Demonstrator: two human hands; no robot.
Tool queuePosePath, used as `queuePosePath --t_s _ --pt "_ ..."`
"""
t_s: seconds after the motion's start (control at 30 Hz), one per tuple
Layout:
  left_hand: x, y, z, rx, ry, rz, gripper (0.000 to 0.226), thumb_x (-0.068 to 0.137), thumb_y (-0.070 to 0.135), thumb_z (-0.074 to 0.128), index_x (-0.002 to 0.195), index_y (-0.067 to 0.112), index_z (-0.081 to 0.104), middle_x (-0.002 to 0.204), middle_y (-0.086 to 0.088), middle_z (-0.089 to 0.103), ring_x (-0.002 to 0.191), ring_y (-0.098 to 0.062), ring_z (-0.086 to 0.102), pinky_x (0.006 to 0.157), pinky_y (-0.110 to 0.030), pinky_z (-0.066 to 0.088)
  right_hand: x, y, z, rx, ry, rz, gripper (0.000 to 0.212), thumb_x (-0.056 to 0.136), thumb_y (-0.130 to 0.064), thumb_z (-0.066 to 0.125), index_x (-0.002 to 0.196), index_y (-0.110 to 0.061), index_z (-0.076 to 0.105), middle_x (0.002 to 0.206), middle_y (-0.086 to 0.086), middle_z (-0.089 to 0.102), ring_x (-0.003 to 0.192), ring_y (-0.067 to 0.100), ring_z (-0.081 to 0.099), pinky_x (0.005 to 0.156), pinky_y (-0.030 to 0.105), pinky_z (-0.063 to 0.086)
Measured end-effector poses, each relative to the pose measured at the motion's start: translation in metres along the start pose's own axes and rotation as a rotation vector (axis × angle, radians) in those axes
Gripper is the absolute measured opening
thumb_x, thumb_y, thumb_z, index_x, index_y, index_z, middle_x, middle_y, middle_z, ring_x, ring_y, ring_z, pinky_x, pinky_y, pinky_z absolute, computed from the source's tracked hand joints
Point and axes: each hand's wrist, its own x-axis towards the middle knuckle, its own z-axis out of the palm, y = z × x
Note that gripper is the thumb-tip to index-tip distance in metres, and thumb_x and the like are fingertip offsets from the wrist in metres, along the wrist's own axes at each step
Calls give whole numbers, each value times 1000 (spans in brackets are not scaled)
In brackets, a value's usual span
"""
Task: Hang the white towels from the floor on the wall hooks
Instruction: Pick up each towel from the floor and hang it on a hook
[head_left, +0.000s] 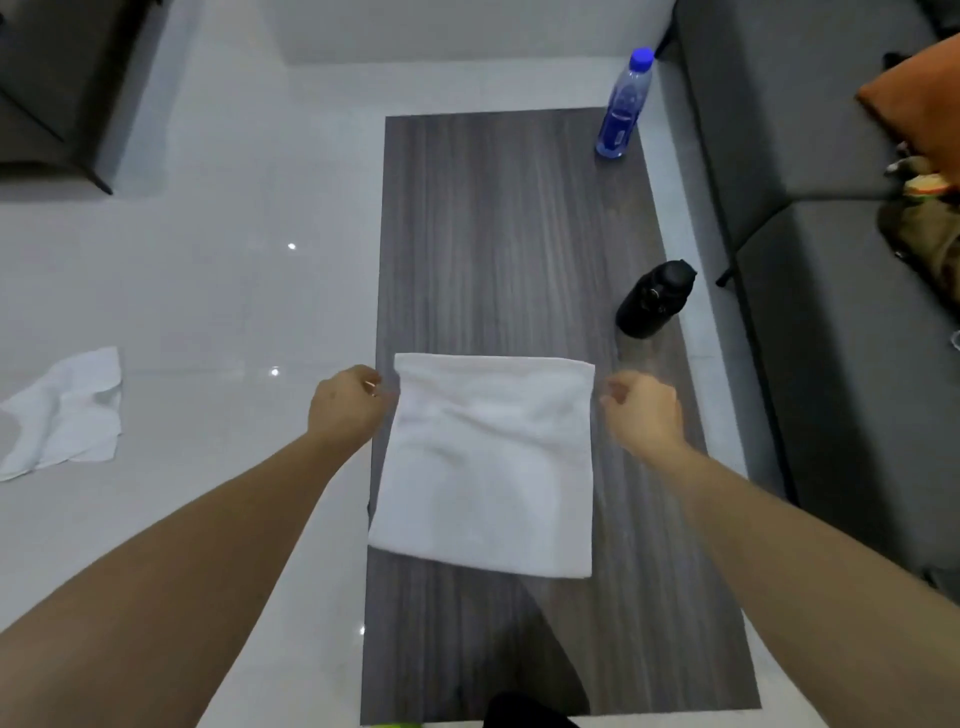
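Observation:
A white towel (488, 467) is spread flat over the near part of a dark wood-grain table (509, 234), its lower left corner just past the table's left edge. My left hand (345, 402) has its fingers curled and pinches the towel's left edge just below the top corner. Curled the same way, my right hand (641, 408) is at the towel's right edge near the other top corner; motion blur hides the exact contact. Creases run across the towel between the two hands. A second white towel (65, 413) lies crumpled on the glossy floor at the left. No wall hooks are in view.
A clear water bottle with a blue cap (626, 104) stands at the table's far right corner. A black bottle (652, 301) stands near its right edge. A grey sofa (831, 312) with an orange cushion (919, 104) runs along the right. Dark furniture (57, 88) fills the top left.

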Motion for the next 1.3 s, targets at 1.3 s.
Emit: queuePosePath --t_s 1.3 --pt "-181 -30 -80 -1048 178 -251 20 85 -1 65 94 17 70 107 -13 68 88 -29 70 82 -37 60 -225 -163 55 1085 30 208 18 79 2 70 77 -16 65 82 16 70 49 20 64 55 30 58"
